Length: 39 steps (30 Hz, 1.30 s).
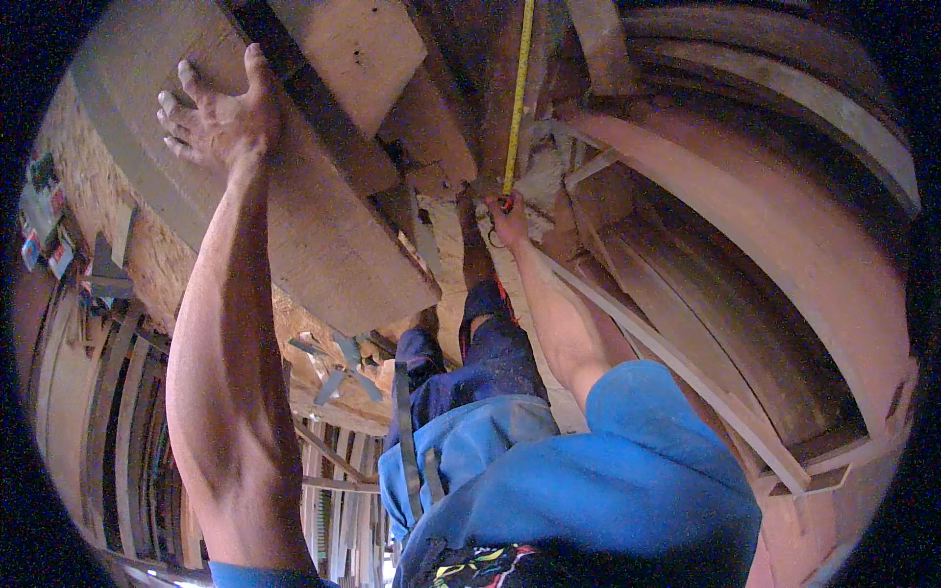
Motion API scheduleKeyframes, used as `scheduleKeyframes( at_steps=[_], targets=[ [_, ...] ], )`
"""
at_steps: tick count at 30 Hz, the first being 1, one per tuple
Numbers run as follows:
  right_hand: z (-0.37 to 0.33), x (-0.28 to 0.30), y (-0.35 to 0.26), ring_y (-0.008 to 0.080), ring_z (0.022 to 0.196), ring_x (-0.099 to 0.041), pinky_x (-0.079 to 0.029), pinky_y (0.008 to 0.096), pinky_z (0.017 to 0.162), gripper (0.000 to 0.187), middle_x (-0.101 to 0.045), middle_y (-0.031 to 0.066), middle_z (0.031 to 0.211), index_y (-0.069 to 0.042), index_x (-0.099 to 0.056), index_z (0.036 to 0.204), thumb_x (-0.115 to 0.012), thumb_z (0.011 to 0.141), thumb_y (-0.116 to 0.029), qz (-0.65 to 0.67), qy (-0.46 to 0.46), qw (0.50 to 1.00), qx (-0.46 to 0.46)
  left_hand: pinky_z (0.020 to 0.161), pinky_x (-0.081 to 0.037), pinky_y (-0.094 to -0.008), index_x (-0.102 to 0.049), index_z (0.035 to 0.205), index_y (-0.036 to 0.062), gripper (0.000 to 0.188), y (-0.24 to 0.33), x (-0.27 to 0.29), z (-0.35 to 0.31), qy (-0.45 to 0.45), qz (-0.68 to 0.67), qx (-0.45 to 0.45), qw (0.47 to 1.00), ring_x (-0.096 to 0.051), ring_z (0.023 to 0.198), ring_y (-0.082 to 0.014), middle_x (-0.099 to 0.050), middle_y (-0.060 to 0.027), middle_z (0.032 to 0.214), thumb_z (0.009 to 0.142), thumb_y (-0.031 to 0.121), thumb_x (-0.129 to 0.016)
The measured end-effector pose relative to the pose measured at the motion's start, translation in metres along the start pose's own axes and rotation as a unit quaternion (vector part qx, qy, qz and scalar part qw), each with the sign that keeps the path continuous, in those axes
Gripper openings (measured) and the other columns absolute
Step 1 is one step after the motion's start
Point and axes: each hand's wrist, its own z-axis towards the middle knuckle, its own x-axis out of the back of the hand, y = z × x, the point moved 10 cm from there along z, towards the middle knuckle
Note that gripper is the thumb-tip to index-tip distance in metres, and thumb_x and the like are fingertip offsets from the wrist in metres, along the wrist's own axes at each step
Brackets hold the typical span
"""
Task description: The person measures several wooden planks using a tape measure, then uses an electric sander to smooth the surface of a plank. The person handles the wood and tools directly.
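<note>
My left hand (223,120) is raised at the upper left with its fingers spread. It lies against a wide, pale wooden board (338,250) or just over it; contact is hard to tell. Low in the middle, my right hand (508,223) is closed around a tape measure (506,203), whose case is mostly hidden by the fingers. From it a yellow measuring blade (520,93) runs straight out, away from me, past the upper edge of the view. Dark timber lies along the blade.
Curved wooden frame pieces (755,196) fill the right side. A long thin wooden strip (706,392) slants beside my right arm. Stacked boards (127,421) stand at the lower left. Small coloured items (47,225) sit at the far left. Grey flat blades (340,370) lie near my legs.
</note>
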Motion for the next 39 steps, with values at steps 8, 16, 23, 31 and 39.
scheduleKeyframes(
  at_steps=[8, 16, 23, 31, 39],
  targets=[
    [0.011, -0.01, 0.026, 0.0366, 0.118, -0.062, -0.045, 0.0436, 0.104, 0.088, -0.064, 0.0221, 0.127, 0.0, -0.04, 0.148, -0.072, 0.09, -0.058, -0.027, -0.03, 0.998, -0.05, 0.125, -0.012, -0.058, -0.037, 0.158, 0.0195, 0.1, 0.003, 0.005, -0.001, 0.005, -0.006, -0.002, 1.0, -0.02, 0.154, -0.0424, -0.028, -0.0285, 0.162, 0.083, 0.083, -0.055],
    [0.025, -0.011, 0.033, 0.0183, 0.104, -0.062, -0.051, 0.0344, 0.088, 0.057, -0.063, 0.0057, 0.106, -0.003, -0.053, 0.128, -0.08, 0.09, -0.036, 0.054, -0.037, 0.997, 0.032, 0.124, -0.018, -0.0588, -0.038, 0.158, 0.0194, 0.094, 0.01, 0.012, 0.0, 0.013, 0.044, -0.018, 0.999, -0.025, 0.153, -0.0411, -0.032, -0.0248, 0.162, 0.086, 0.078, -0.056],
    [-0.014, 0.048, -0.047, 0.0283, 0.126, -0.057, -0.043, 0.0412, 0.111, 0.096, -0.059, 0.015, 0.138, -0.008, -0.03, 0.158, -0.084, 0.086, -0.039, 0.174, -0.063, 0.983, 0.006, 0.125, -0.018, -0.0571, -0.032, 0.16, 0.021, 0.09, 0.017, 0.019, 0.0, -0.01, 0.062, -0.001, 0.998, -0.023, 0.154, -0.0387, -0.029, -0.0219, 0.164, 0.091, 0.072, -0.056],
    [-0.033, 0.084, -0.072, 0.0323, 0.134, -0.05, -0.038, 0.0454, 0.115, 0.112, -0.052, 0.0185, 0.145, -0.012, -0.023, 0.161, -0.09, 0.077, -0.045, 0.118, -0.008, 0.992, 0.038, 0.126, -0.014, -0.0562, -0.029, 0.162, 0.0209, 0.09, 0.018, 0.021, -0.003, -0.019, 0.061, 0.009, 0.998, -0.018, 0.156, -0.0376, -0.024, -0.0206, 0.167, 0.092, 0.071, -0.055],
    [-0.042, 0.109, -0.131, 0.0267, 0.123, -0.053, -0.039, 0.0441, 0.112, 0.107, -0.054, 0.0161, 0.134, -0.009, -0.028, 0.157, -0.092, 0.076, -0.037, 0.138, 0.047, 0.983, 0.111, 0.126, -0.013, -0.0564, -0.03, 0.162, 0.0207, 0.09, 0.018, 0.022, -0.001, -0.034, 0.051, 0.017, 0.998, -0.018, 0.156, -0.0372, -0.024, -0.021, 0.167, 0.092, 0.069, -0.057]
  ],
)
